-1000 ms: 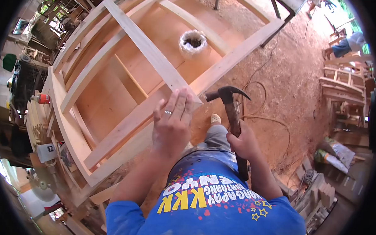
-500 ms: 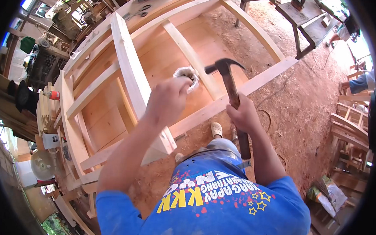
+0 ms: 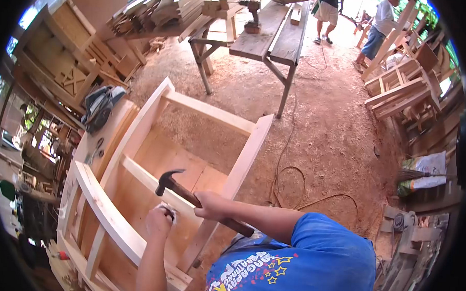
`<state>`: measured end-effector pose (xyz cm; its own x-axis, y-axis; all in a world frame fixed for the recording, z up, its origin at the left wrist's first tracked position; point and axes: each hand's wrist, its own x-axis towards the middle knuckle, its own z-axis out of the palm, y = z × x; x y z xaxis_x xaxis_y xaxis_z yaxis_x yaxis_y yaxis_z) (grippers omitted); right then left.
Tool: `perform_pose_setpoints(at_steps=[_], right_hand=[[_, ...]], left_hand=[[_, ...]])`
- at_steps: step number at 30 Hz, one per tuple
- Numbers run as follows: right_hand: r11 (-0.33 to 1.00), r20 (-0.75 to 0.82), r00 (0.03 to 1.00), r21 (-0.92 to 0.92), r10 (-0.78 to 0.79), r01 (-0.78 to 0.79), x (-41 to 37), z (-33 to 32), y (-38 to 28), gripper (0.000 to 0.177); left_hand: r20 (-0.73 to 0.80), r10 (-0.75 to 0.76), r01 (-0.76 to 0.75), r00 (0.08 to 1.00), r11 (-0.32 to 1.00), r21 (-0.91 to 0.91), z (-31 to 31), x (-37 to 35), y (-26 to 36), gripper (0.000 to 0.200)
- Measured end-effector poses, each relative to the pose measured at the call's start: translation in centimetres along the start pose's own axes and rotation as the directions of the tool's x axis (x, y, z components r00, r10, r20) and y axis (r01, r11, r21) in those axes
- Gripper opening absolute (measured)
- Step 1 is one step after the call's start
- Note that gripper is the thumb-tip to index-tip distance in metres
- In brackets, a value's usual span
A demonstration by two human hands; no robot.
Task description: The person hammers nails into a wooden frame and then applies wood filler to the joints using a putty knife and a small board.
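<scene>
Reddish floor borders the pale, curved frame. My right hand clenches a hammer; left hand (pinching? I can't tell) meets whitish wrapping.

Daylight: bright, washing out the dirt floor near the top right
Left side: dimmer, with bright gaps
Edges: strongly curved fisheye bend, black corners
Hands: slightly soft
Shirt: evenly lit

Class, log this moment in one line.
left hand: at white-rimmed container | right hand: grips hammer | wooden frame: below hands | drill: on bench
</scene>
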<state>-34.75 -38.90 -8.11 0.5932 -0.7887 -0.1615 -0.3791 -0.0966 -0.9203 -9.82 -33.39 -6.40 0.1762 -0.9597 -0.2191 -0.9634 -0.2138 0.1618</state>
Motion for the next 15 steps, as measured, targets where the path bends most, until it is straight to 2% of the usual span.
perform_pose_setpoints(at_steps=[4,7,10,13,15], right_hand=[[0.999,0.009,0.999,0.031,-0.031,0.031,-0.1,-0.3,-0.2,0.031],[1.000,0.039,0.999,0.003,0.020,-0.020,-0.1,-0.7,-0.7,0.034],[0.983,0.147,0.983,0.130,0.112,-0.132,-0.7,-2.0,-2.4,0.034],[0.992,0.104,0.992,0.099,0.073,-0.083,-0.8,-1.8,-2.1,0.031],[0.997,0.013,0.998,0.047,-0.061,0.060,-0.1,-0.3,0.4,0.030]], left_hand=[[-0.043,0.015,-0.016,0.999,1.000,-0.027,0.0,-0.2,0.4,0.014],[-0.052,0.031,-0.034,0.998,0.997,-0.072,-0.2,-0.5,0.2,0.014],[-0.059,-0.052,0.040,0.997,0.982,-0.184,-0.9,-0.7,0.1,0.017],[-0.098,-0.104,0.065,0.990,0.940,-0.334,0.4,-0.1,-2.1,0.022],[-0.078,-0.135,0.079,0.988,0.863,-0.498,0.2,-0.3,-2.4,0.021]])
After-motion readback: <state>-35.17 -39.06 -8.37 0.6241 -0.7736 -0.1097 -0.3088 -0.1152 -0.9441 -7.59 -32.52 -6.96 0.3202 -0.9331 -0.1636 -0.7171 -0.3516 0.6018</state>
